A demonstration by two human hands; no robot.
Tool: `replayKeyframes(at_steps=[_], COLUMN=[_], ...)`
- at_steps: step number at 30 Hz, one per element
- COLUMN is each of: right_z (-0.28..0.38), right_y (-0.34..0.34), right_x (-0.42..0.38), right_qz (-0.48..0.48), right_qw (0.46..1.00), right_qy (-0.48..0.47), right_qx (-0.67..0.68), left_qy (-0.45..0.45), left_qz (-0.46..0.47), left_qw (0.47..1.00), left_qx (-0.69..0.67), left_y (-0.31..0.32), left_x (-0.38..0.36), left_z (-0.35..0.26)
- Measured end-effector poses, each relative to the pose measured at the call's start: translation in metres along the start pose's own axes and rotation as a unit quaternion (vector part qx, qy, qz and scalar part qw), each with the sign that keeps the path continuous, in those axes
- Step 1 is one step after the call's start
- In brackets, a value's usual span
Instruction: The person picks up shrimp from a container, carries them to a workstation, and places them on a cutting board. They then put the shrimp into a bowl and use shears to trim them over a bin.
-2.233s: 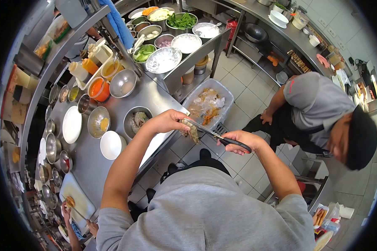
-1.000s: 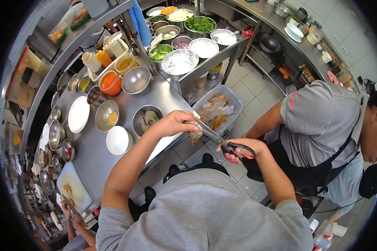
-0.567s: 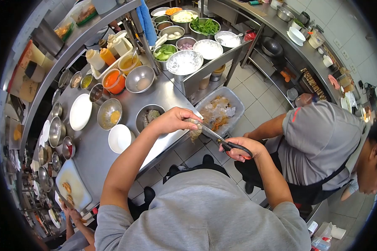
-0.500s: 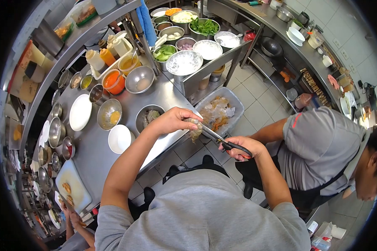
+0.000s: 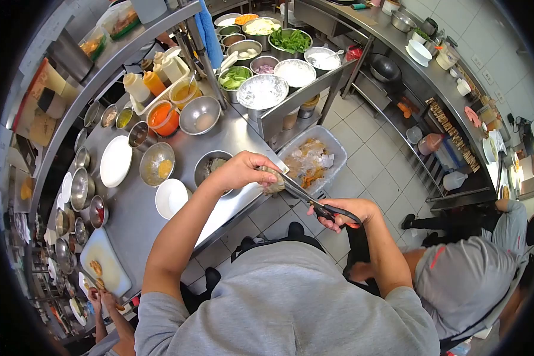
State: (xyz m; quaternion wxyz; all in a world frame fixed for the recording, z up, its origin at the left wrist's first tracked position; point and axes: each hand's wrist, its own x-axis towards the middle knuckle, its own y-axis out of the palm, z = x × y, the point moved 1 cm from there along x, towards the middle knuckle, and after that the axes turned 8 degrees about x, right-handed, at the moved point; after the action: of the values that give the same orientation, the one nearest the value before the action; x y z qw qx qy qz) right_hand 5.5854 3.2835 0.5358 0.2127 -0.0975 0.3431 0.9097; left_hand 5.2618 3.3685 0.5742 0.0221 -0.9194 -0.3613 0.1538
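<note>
My left hand [image 5: 249, 171] pinches a greyish shrimp [image 5: 272, 181] beyond the counter's edge. In my right hand [image 5: 344, 215] are black-handled scissors [image 5: 305, 196], their blades reaching up and left to the shrimp. How far the blades are parted is hard to tell. Just left of my left hand, a steel bowl [image 5: 199, 172] holds more grey shrimp, partly hidden by my hand. Beyond the shrimp, a grey bin [image 5: 340, 155] on the floor side contains orange and clear scraps. A white bowl [image 5: 171, 199] stands left of my forearm.
Steel bowls, a white plate [image 5: 117, 161] and an orange sauce tub [image 5: 163, 118] stand on the counter [image 5: 133, 225]. Co-workers are close on my right [image 5: 469, 285] and farther back. Another person's hands [image 5: 102, 296] work by a cutting board [image 5: 104, 261] at lower left.
The co-worker on my right has moved down and right, uncovering another person behind. My right hand and the scissors have shifted slightly right. My left hand still holds the shrimp, slightly left of before.
</note>
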Motion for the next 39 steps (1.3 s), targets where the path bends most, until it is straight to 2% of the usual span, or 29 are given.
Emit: replayKeyframes(at_steps=[6,10,13,18,24,27,29,30,33,39], right_z=[0.003,0.004,0.009,0.001,-0.003,-0.010,-0.011,-0.012,-0.002,-0.004], right_y=[-0.002,-0.005,0.001,-0.003,-0.005,-0.011,-0.003,0.001,0.005,-0.010], right_x=[0.002,0.004,0.003,0.001,-0.008,-0.016,-0.006,0.004,0.042,0.073], right_qz=[-0.014,-0.022,-0.051,-0.106,-0.158,-0.145,-0.276,-0.282,-0.313,-0.367], right_qw=[1.000,0.999,0.997,0.993,0.986,0.989,0.946,0.944,0.900,0.866], right_qy=[0.027,0.030,0.037,0.039,0.030,-0.022,-0.126,-0.128,-0.289,-0.296], right_qx=[-0.003,-0.022,-0.033,-0.027,-0.043,-0.032,-0.118,-0.115,-0.094,-0.166], left_qy=[0.017,0.052,0.033,-0.053,-0.051,-0.059,-0.060,-0.044,-0.029,-0.023], left_qz=[0.041,0.038,0.049,0.071,0.074,0.050,0.060,0.070,0.088,0.086], left_qw=[0.994,0.992,0.989,0.992,0.985,0.990,0.993,0.996,0.995,0.987], left_qx=[0.103,0.105,0.135,0.092,0.149,0.116,0.082,0.034,-0.033,-0.131], left_y=[0.004,0.008,0.009,0.009,0.008,0.004,0.005,0.008,0.020,0.026], left_x=[0.002,0.007,0.009,0.015,0.024,0.027,0.032,0.036,0.048,0.060], left_z=[-0.014,-0.011,-0.009,-0.002,-0.003,0.009,0.015,0.017,0.017,0.023])
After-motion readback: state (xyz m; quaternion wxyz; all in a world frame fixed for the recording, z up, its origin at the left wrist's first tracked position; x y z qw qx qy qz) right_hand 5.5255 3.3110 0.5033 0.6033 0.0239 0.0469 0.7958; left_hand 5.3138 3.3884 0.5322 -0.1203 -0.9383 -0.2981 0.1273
